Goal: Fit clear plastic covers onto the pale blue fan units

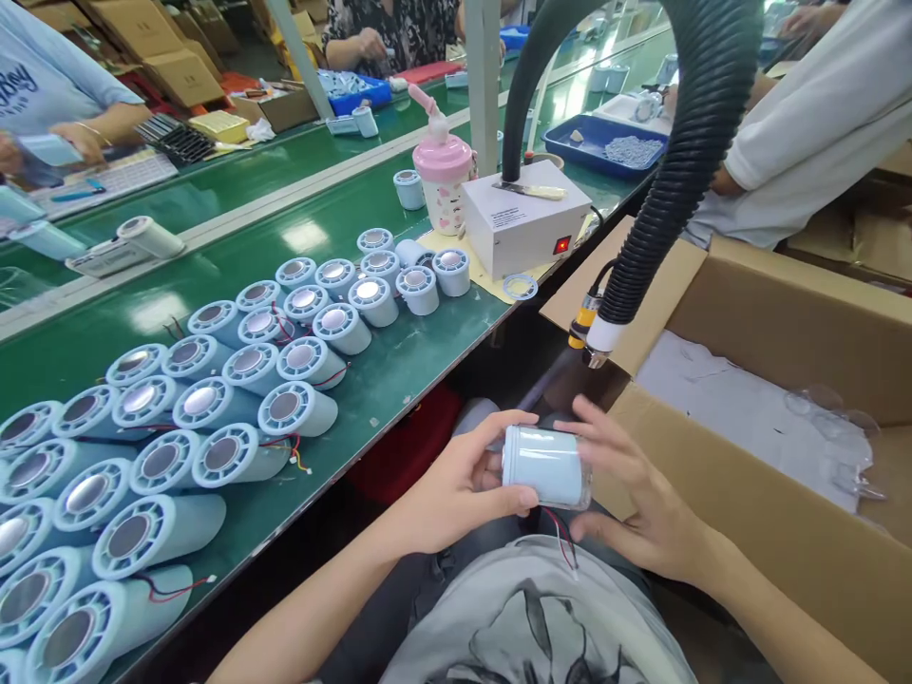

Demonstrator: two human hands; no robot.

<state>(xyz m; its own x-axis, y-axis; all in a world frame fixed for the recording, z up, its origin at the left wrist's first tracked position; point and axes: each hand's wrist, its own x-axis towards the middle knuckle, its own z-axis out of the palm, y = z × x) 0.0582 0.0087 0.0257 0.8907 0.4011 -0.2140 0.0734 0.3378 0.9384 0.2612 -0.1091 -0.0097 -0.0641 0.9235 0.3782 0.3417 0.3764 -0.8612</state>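
Over my lap, my left hand grips a light-blue cylindrical housing, thumb in front and fingers curled behind. The housing lies on its side, and a clear cover shows around its right end. Thin red, white and dark wires hang beneath it. At that right end, my right hand has its fingers stretched and apart; whether its fingertips touch the clear cover is hard to tell. A black flexible hose ends in a white nozzle with a yellow-and-black sensor, above my hands.
Several similar blue housings stand in rows on the green bench at left. A white box with a lit red switch and a pink-lidded cup stand behind. An open carton holds clear pieces at right. Co-workers sit around.
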